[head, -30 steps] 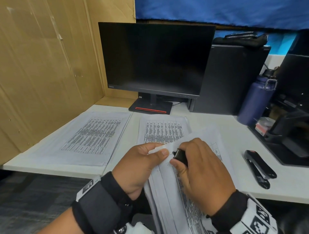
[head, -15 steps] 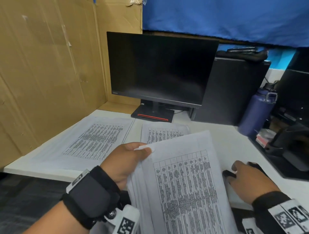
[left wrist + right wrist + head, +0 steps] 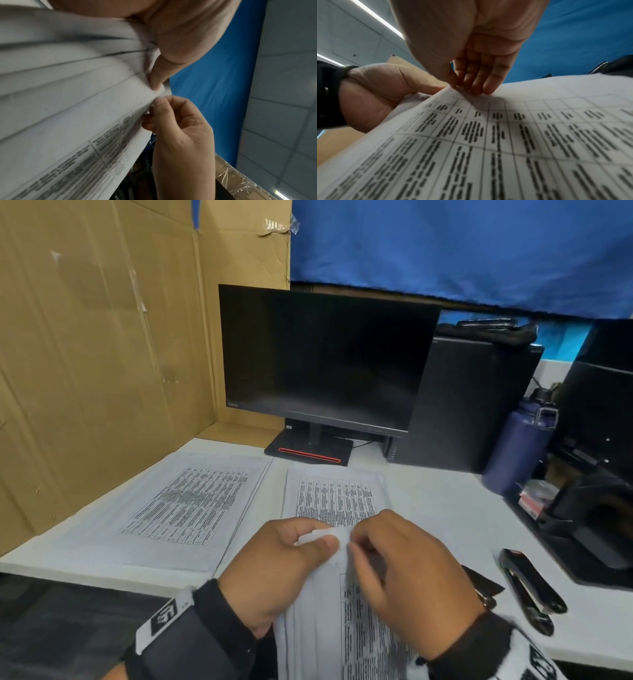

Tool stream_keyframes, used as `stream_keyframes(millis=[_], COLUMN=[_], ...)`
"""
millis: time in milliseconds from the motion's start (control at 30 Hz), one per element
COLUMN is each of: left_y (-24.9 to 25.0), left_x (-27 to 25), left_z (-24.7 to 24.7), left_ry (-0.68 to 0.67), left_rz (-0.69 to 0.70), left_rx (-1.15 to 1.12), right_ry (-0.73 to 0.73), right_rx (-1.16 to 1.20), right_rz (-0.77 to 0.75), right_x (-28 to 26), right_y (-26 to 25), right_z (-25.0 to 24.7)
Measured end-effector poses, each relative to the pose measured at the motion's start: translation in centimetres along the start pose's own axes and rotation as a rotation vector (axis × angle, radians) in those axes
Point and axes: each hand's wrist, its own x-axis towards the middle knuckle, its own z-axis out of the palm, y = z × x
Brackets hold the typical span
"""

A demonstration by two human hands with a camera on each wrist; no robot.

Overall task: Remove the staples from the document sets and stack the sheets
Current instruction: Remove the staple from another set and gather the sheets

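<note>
My left hand point(image 3: 318, 540) holds a set of printed sheets point(image 3: 342, 631) above the desk's front edge, with the thumb on top of its upper left corner. My right hand point(image 3: 359, 549) pinches the top sheet at that same corner. In the left wrist view the right hand's fingertips point(image 3: 155, 104) nip the sheet's edge just below my left thumb point(image 3: 155, 81), and the sheets point(image 3: 68, 108) fan apart. In the right wrist view the bunched fingers point(image 3: 476, 83) touch the page point(image 3: 505, 135). A black staple remover point(image 3: 483, 582) lies on the desk behind my right hand.
Two stacks of printed sheets lie on the white desk, one at the left point(image 3: 191, 508) and one in the middle point(image 3: 339, 494). A black stapler point(image 3: 529, 590) lies at the right. Behind stand a monitor point(image 3: 322, 361), a computer case point(image 3: 472, 405) and a blue bottle point(image 3: 517, 453).
My right hand put the black staple remover down on the desk at the right, then came back to the corner of the set. My left hand kept hold of the sheets.
</note>
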Motion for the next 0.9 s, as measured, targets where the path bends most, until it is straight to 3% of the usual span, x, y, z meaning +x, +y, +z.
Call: stream_keyframes(millis=[167,400,600,767,900], left_y=[0.1,-0.3,-0.4,-0.6,-0.7], left_x=[-0.1,0.2,0.3,0.4,0.6], left_z=[0.3,0.0,0.1,0.0,0.1], left_ry=[-0.005,-0.039,-0.02,-0.006,0.001], left_rz=[0.055,0.063,0.066,0.075,0.03], left_rx=[0.073,0.041,0.067,0.141,0.065], right_ry=[0.028,-0.012,-0.03,-0.072,-0.071], right_rx=[-0.023,-0.046,0.184,0.526,0.605], right_rz=[0.0,0.12,0.298,0.491,0.507], right_x=[0.1,0.4,0.3,0.4,0.4], right_y=[-0.7,-1.5,-1.9,-1.7,-1.2], right_z=[-0.3,0.8,2.0,2.9,3.1])
